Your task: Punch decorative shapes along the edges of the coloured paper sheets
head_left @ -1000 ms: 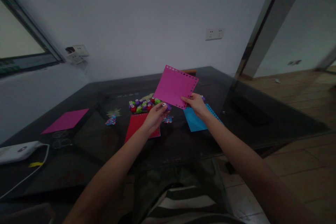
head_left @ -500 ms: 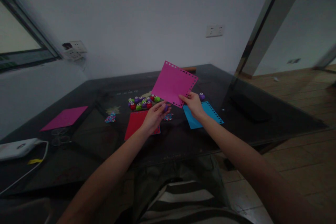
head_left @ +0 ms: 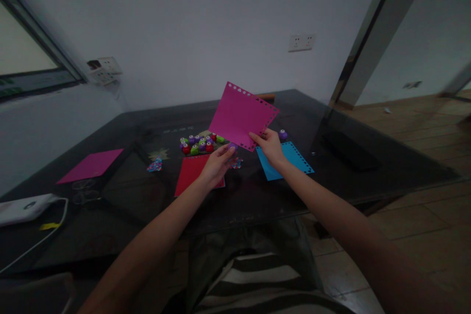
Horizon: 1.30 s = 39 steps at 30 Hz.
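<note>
Between the near and far edges of the desk, the right hand pinches the raised pink sheet near its lower right corner, while the left hand pinches a small purple punch close by the sheet's lower edge; whether they touch, I cannot tell. Good handling likely means keeping the sheet taut, the punch square to the edge and the spacing even.

A top with broad dark and off-white stripes is being worn with a dark greenish lower garment; both forearms are showing bare.
</note>
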Tool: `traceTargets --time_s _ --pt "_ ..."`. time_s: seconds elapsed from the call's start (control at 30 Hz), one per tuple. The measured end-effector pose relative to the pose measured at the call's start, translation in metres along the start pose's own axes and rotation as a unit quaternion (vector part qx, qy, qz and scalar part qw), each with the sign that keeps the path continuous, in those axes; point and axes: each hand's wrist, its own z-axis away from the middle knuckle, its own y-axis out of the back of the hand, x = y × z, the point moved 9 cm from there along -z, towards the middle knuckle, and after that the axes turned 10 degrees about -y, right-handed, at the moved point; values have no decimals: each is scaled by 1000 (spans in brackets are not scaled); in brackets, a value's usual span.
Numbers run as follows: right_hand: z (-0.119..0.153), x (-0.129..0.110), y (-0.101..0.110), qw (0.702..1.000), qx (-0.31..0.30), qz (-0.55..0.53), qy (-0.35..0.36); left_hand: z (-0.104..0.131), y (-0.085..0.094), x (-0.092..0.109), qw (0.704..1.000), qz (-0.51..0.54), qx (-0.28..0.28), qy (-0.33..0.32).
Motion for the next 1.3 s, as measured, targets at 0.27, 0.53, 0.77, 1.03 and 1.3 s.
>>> traceTargets --time_s 0.27,0.53,0.77,1.03,1.3 --pt "-1 -1 1 1000 6 7 4 -1 -4 2 999 -12 -23 -23" --pt "-2 1 1 1000 6 21 2 0 -4 4 1000 -10 -17 -24" --pt "-1 -1 1 1000 7 19 2 2 -7 7 999 -13 -25 -27" --pt "4 -7 -3 999 1 39 3 2 -1 5 999 -36 -4 -14" --pt "5 -8 -2 998 14 59 20 1 0 3 999 -42 -3 -13"
